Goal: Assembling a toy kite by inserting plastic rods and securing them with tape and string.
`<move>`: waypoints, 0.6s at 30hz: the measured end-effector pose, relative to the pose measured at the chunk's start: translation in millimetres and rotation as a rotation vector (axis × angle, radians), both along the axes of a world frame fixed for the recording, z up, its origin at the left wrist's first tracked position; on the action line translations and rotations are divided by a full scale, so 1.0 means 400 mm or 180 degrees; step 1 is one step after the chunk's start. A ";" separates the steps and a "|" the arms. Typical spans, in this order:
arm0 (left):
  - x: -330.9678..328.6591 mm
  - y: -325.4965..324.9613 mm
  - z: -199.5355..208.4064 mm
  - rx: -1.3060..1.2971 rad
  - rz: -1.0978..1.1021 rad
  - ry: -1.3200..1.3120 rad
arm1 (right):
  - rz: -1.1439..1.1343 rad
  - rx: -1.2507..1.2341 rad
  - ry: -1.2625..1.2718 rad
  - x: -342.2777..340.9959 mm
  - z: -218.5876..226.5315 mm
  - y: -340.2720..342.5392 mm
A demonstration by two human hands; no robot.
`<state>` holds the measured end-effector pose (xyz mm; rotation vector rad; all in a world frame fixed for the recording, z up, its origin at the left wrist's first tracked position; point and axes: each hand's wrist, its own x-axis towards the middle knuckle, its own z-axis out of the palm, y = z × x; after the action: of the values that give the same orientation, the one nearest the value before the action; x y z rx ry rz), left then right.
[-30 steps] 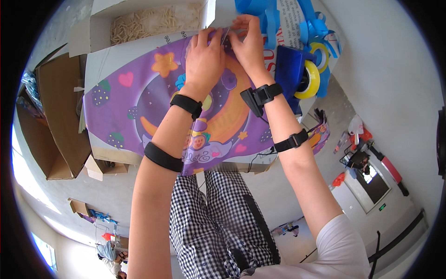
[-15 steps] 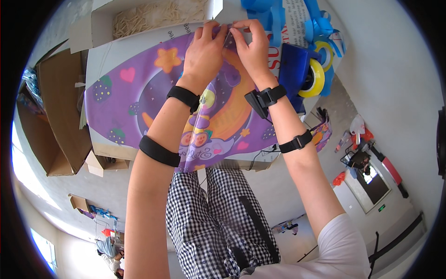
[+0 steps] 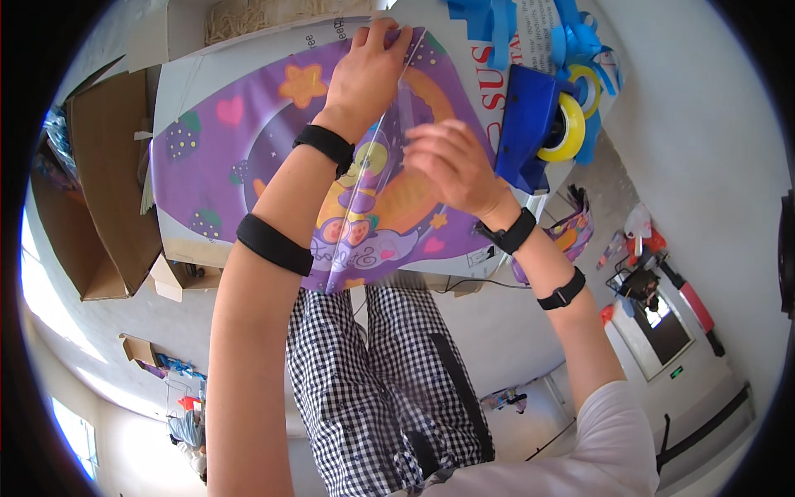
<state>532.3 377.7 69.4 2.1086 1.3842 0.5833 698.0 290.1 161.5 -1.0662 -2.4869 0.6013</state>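
Observation:
A purple sheet (image 3: 199,186) printed with stars, hearts, berries and a cartoon figure lies spread in front of me. A thin pale line (image 3: 378,132), either a rod or a seam, runs lengthwise along its middle. At the sheet's far end my left hand (image 3: 368,74) has its fingers bent and closed on the edge beside this line. Over the right half hovers my right hand (image 3: 455,166), apart from the far edge. Its fingers are smeared by motion, so whether they hold anything cannot be told.
A blue tape dispenser (image 3: 523,132) with a yellow roll (image 3: 567,128) stands right of the sheet, near blue strips (image 3: 497,29). An open box of pale shreds (image 3: 248,21) sits at the far side. Cardboard cartons (image 3: 108,182) stand at left. A dark cable (image 3: 480,282) runs along the near edge.
My right hand has left the sheet's far edge and moved toward me, over the right half. My left hand stays at the far end. The far right corner now shows uncovered.

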 end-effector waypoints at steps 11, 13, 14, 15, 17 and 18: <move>-0.007 0.025 -0.004 0.0044 -0.0494 0.0097 | 0.0616 -0.0283 0.0149 -0.040 0.007 -0.205; -0.022 0.043 0.001 0.0143 -0.0674 -0.0070 | 0.0534 -0.0280 0.0198 -0.047 -0.006 -0.210; -0.028 0.050 0.006 0.0193 -0.0763 -0.0159 | 0.0502 -0.0265 0.0212 -0.051 -0.012 -0.210; -0.034 0.046 0.012 0.0058 -0.0649 -0.0440 | 0.0472 -0.0252 0.0223 -0.054 -0.017 -0.209; -0.047 0.030 0.024 -0.0213 -0.0409 -0.0998 | 0.0429 -0.0252 0.0233 -0.060 -0.023 -0.207; -0.047 0.027 0.027 -0.0146 -0.0387 -0.0957 | 0.0414 -0.0264 0.0236 -0.063 -0.025 -0.205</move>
<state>513.5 388.4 80.2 1.9575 1.0847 0.7742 672.9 208.0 151.3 -0.8987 -2.4998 0.7741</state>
